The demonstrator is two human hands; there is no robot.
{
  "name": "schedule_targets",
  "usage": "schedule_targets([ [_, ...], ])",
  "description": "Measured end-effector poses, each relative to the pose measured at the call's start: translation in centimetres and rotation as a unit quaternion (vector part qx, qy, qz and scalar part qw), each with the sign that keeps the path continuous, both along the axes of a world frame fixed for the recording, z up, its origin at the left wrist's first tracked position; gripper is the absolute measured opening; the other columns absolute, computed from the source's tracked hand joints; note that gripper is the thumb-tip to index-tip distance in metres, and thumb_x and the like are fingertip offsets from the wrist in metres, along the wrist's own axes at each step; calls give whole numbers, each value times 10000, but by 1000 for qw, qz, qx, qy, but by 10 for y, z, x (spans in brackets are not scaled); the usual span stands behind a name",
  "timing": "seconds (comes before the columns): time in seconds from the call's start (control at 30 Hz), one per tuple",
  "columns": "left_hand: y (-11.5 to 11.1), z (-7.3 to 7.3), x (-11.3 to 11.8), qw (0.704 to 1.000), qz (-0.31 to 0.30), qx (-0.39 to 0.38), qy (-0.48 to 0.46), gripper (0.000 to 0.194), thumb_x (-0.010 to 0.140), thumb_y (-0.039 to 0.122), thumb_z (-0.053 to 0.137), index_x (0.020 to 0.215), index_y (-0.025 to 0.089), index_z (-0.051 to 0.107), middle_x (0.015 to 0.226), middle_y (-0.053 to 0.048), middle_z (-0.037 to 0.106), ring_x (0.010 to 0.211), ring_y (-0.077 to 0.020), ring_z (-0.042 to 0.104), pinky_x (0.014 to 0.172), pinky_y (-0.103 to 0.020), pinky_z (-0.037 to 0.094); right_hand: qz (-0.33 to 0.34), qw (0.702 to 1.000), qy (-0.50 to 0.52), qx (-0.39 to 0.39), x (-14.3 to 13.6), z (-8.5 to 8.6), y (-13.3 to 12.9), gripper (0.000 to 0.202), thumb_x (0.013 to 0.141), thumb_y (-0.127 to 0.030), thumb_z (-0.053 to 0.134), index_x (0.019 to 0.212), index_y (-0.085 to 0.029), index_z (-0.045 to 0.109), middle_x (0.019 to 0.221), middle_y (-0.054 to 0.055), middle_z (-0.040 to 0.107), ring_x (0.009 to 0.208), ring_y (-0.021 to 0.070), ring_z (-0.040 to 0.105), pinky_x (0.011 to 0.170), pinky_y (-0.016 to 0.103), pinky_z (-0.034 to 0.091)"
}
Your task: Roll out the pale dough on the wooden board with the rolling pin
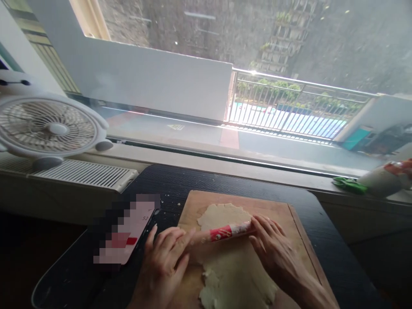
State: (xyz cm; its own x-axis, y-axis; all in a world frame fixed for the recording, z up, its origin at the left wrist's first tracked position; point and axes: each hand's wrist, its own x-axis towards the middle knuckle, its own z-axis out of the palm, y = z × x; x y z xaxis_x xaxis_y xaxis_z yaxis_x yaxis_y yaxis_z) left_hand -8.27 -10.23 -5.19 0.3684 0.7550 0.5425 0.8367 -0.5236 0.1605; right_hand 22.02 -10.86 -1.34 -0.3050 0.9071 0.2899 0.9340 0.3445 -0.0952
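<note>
A rolling pin [220,233] with a red and white printed wrapper lies across a flat, ragged-edged sheet of pale dough [236,268]. Part of the dough shows beyond the pin and a larger part on the near side. My left hand [167,253] bears on the pin's left end, its fingers stretched forward and the thumb lower. On the right end rests my right hand [272,244], fingers over the pin and hiding its tip. Beneath the dough is a wooden board [289,221].
The board sits on a dark table [170,180] with crumbs near its far left part. A partly blurred phone [137,231] lies left of my left hand. Beyond are a white fan [54,124], a radiator [93,174], a window sill [206,159] and a green cloth-like thing [349,184].
</note>
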Motion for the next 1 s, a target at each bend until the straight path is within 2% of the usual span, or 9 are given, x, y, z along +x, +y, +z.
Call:
schedule_targets([
  [0.1, 11, -6, 2, 1000, 18, -1, 4, 498, 797, 113, 498, 1269, 271, 481, 1095, -36, 594, 1047, -208, 524, 1048, -530, 248, -35, 999, 29, -26, -11, 11, 20, 313, 941, -315, 331, 1140, -230, 557, 1191, 62, 551, 1072, 201, 502, 946, 381, 369],
  [0.23, 14, -18, 2, 999, 34, 15, -18, 496, 810, 148, 505, 1288, 275, 463, 1111, -49, 579, 1057, -217, 524, 1045, -525, 262, -71, 996, 47, -8, -36, 5, 80, 357, 944, -355, 301, 1181, -247, 547, 1264, 63, 493, 1169, 200, 425, 995, 361, 316],
  [0.3, 12, -20, 2, 998, 39, 19, -35, 488, 811, 149, 511, 1281, 270, 467, 1116, -53, 568, 1059, -218, 527, 1046, -523, 270, -93, 994, 44, -22, -44, 0, 108, 391, 941, -409, 301, 1233, -254, 509, 1320, 55, 450, 1232, 201, 364, 1021, 361, 281],
  [0.37, 12, -20, 2, 998, 43, 19, -50, 472, 812, 160, 520, 1270, 259, 475, 1119, -60, 558, 1063, -223, 525, 1044, -523, 279, -107, 992, 44, -54, -48, -3, 125, 444, 930, -466, 304, 1282, -248, 463, 1355, 58, 417, 1266, 205, 327, 1025, 364, 273],
  [0.47, 11, -18, 2, 997, 39, 15, -64, 447, 812, 188, 540, 1252, 243, 485, 1113, -70, 551, 1062, -230, 520, 1039, -529, 288, -105, 991, 37, -76, -46, -5, 121, 485, 924, -492, 295, 1315, -237, 429, 1377, 63, 398, 1291, 207, 296, 1030, 362, 264],
  [0.6, 12, -18, 2, 997, 23, 12, -77, 431, 801, 246, 584, 1224, 245, 501, 1105, -69, 553, 1053, -230, 523, 1041, -524, 292, -97, 993, 28, -53, -37, -7, 85, 442, 931, -453, 291, 1281, -251, 470, 1353, 43, 437, 1305, 203, 278, 1054, 355, 231],
  [0.67, 11, -18, 4, 996, 25, 2, -82, 427, 801, 261, 590, 1219, 252, 505, 1107, -65, 552, 1058, -226, 524, 1049, -519, 286, -96, 994, 28, -44, -36, -9, 75, 408, 933, -427, 295, 1244, -263, 503, 1323, 29, 469, 1298, 201, 290, 1055, 355, 231],
  [0.83, 5, -10, 4, 995, 56, -28, -81, 492, 821, 315, 565, 1292, 245, 440, 1238, -84, 507, 1179, -248, 461, 1076, -512, 243, -107, 993, 31, -32, -40, -13, 94, 381, 931, -394, 310, 1198, -246, 537, 1272, 40, 509, 1233, 198, 372, 1016, 342, 294],
  [1.0, 4, -2, -16, 990, 91, -70, -76, 570, 904, 315, 384, 1430, 191, 204, 1469, -123, 276, 1356, -283, 230, 1095, -549, 134, -90, 995, 33, -29, -41, -17, 102, 374, 931, -389, 306, 1187, -247, 539, 1257, 26, 514, 1196, 188, 401, 982, 322, 336],
])
